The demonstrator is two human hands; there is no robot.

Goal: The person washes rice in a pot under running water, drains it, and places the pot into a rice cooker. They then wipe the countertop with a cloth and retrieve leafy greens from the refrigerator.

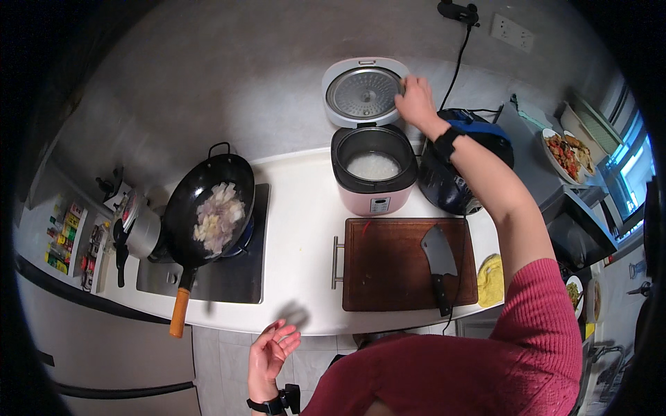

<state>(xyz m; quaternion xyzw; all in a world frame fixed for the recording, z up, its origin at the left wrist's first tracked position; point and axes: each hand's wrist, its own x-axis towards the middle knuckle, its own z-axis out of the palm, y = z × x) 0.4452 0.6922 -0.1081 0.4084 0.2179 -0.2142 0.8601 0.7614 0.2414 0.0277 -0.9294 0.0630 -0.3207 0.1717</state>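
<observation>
My right hand (415, 99) is at the right edge of the raised lid (364, 93) of a pink rice cooker (372, 200); whether its fingers grip the rim is unclear. Cooked white rice (373, 166) lies in the black inner pot. My left hand (273, 348), palm up with fingers apart, hangs in front of the counter edge and holds nothing. A black wok (179, 218) with a wooden handle (179, 312) stands over the hob at the left, with pale sliced meat and chopped pieces (221, 218) in it.
A cleaver (439, 252) lies on a dark wooden cutting board (393, 270), a cable crossing the board's right side. A yellow cloth (490, 281) lies beside it. A dark blue appliance (447, 182) stands right of the cooker, a pressure cooker (143, 229) behind the hob's left side. Filled dishes (556, 161) stand far right.
</observation>
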